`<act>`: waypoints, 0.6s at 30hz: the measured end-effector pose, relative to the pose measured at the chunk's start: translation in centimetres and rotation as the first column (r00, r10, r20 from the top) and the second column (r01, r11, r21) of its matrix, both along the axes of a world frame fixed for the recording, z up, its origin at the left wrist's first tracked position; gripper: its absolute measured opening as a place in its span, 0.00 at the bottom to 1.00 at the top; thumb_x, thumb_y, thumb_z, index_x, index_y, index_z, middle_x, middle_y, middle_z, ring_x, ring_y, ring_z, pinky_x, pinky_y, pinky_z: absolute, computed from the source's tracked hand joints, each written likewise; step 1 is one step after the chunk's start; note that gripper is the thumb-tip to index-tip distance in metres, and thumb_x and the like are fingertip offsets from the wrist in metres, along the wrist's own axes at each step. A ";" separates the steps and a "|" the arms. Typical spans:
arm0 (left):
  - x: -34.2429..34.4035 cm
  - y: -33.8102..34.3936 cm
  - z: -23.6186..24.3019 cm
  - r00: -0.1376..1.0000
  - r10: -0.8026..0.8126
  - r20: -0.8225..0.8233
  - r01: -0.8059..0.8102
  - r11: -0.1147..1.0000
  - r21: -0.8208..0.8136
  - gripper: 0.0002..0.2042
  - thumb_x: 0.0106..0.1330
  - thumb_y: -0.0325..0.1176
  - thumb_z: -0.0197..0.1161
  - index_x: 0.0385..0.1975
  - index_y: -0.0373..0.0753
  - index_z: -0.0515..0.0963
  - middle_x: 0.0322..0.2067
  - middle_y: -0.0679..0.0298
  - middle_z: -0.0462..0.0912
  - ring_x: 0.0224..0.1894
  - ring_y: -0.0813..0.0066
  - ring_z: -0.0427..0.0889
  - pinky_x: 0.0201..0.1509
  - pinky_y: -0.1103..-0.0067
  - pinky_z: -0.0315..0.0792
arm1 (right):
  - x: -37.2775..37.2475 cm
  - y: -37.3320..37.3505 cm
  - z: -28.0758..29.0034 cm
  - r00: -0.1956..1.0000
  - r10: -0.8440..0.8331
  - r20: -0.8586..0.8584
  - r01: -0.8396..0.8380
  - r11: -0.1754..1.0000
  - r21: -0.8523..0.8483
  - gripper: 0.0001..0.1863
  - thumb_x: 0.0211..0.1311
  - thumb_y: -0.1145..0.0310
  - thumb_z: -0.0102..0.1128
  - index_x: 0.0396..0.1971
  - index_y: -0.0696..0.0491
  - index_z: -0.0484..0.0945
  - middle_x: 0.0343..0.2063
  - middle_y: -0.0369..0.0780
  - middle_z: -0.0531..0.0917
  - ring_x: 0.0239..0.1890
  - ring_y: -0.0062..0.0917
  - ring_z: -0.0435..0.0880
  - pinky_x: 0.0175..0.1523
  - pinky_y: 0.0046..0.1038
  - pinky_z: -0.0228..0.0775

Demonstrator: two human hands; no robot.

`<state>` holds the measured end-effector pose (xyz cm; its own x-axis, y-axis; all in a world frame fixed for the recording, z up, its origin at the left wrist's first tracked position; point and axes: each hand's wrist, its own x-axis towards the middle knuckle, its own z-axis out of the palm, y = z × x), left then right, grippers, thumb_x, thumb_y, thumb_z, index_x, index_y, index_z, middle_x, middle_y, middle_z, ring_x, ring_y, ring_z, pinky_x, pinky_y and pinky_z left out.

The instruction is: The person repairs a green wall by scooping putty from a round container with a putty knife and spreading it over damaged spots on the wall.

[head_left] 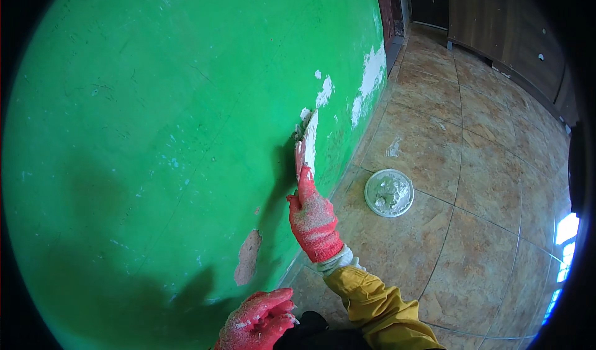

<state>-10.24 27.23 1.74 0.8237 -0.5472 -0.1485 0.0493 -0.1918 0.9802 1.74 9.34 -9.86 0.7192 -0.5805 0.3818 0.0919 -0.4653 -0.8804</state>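
My right hand (313,219), in a red, dust-coated glove, is closed round a putty knife (311,140). White putty covers the blade, which lies against the green wall (186,102) over a damaged spot with grey and white filler. My index finger stretches along the tool; the palm side of the grip is hidden. Low in the view, my left hand (257,320), also red-gloved, is near the wall's foot with its fingers curled and nothing visible in them. A round tub of white putty (389,193) sits on the tiled floor to the right of my right hand.
White filler patches (372,74) mark the wall further along. A bare, chipped patch (248,257) shows below my right hand. Brown tiles (428,157) cover the floor, with a white smear (393,146) beyond the tub. Dark wooden furniture (509,33) stands at the far right.
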 end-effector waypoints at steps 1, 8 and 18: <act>0.0 0.2 0.0 1.000 -0.010 0.015 0.010 1.000 0.014 0.18 0.64 0.22 0.57 0.54 0.36 0.70 0.43 0.63 0.76 0.39 0.78 0.76 0.43 0.82 0.73 | 0.2 0.1 0.0 1.000 0.002 0.016 -0.002 0.999 -0.041 0.35 0.55 0.71 0.57 0.64 0.52 0.56 0.33 0.54 0.79 0.30 0.50 0.79 0.34 0.46 0.70; 0.1 0.4 0.7 0.998 -0.050 0.025 0.051 0.998 -0.036 0.17 0.63 0.22 0.57 0.53 0.35 0.71 0.42 0.62 0.76 0.39 0.77 0.76 0.41 0.81 0.72 | 0.3 0.3 -0.2 0.999 0.030 -0.045 -0.035 0.991 -0.127 0.33 0.55 0.71 0.57 0.63 0.51 0.59 0.30 0.54 0.79 0.31 0.49 0.80 0.35 0.44 0.70; 0.7 -0.9 0.1 0.997 -0.077 0.025 0.078 0.997 -0.024 0.15 0.64 0.24 0.58 0.51 0.35 0.72 0.41 0.61 0.76 0.38 0.77 0.76 0.39 0.82 0.73 | -2.6 -1.9 -0.9 0.978 0.102 -0.181 -0.131 0.978 -0.159 0.35 0.53 0.71 0.59 0.63 0.47 0.59 0.27 0.51 0.80 0.30 0.48 0.80 0.34 0.43 0.72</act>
<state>-9.59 26.34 1.89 0.7818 -0.6130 -0.1146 0.0116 -0.1695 0.9855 -0.90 7.42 -10.75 0.8411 -0.4262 0.3329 0.0092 -0.6041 -0.7968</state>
